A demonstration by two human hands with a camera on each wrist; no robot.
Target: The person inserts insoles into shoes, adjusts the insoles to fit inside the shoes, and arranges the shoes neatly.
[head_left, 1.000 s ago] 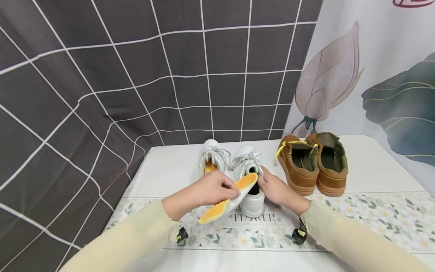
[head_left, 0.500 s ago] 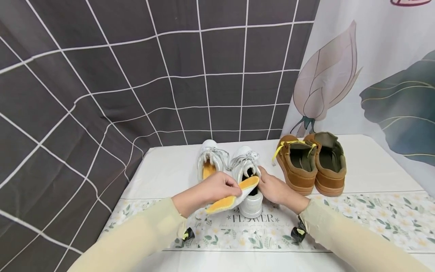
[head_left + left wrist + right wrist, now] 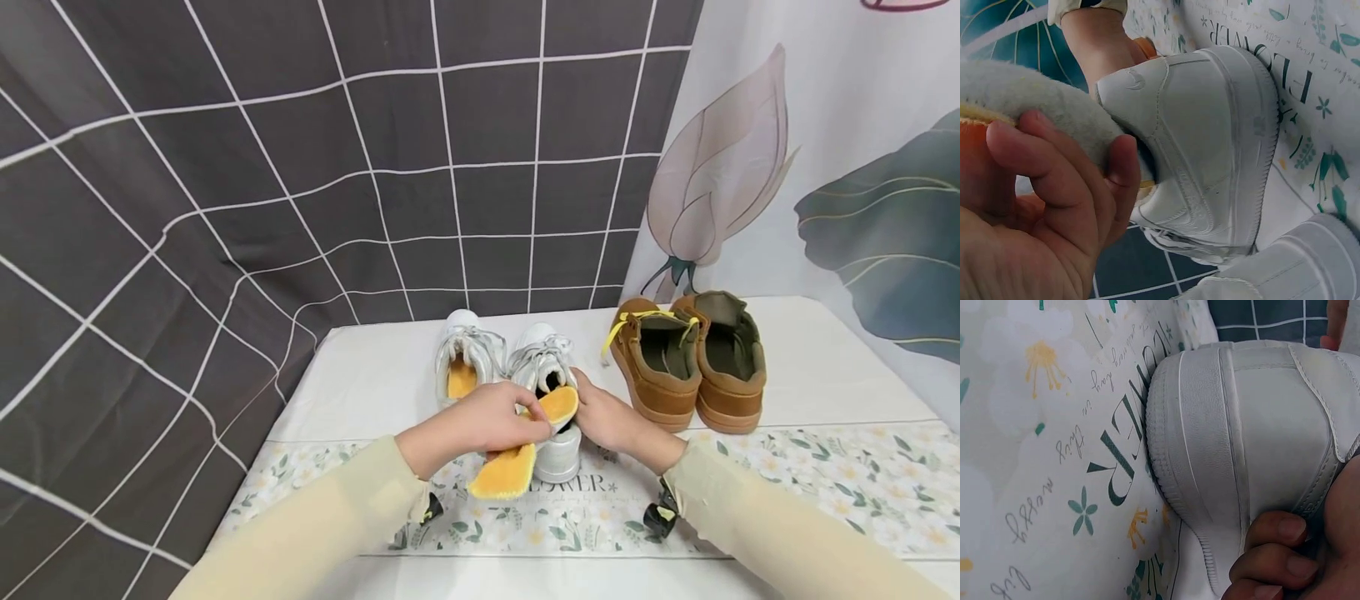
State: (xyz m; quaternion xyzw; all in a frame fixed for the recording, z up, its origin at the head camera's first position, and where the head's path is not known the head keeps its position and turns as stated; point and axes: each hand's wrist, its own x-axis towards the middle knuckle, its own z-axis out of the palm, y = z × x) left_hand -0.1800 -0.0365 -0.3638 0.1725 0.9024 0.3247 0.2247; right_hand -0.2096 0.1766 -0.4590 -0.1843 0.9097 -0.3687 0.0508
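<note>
Two white lace-up sneakers stand side by side on the table. My left hand pinches a fuzzy yellow insole, bent along its length, over the opening of the right white sneaker. In the left wrist view the pale grey underside of the insole shows, its far end at the shoe's opening; whether it has entered cannot be told. My right hand grips that sneaker's right side, its fingers curled against the upper. Inside the left white sneaker lies a yellow insole.
A pair of brown shoes with yellow laces, the left brown shoe and the right brown shoe, stands to the right of my right hand. A floral cloth covers the table. Dark checked fabric hangs behind and at the left.
My left hand has moved right, bringing the insole further over the right sneaker. The insole's near end has turned to show more yellow. My right hand keeps its hold on the shoe.
</note>
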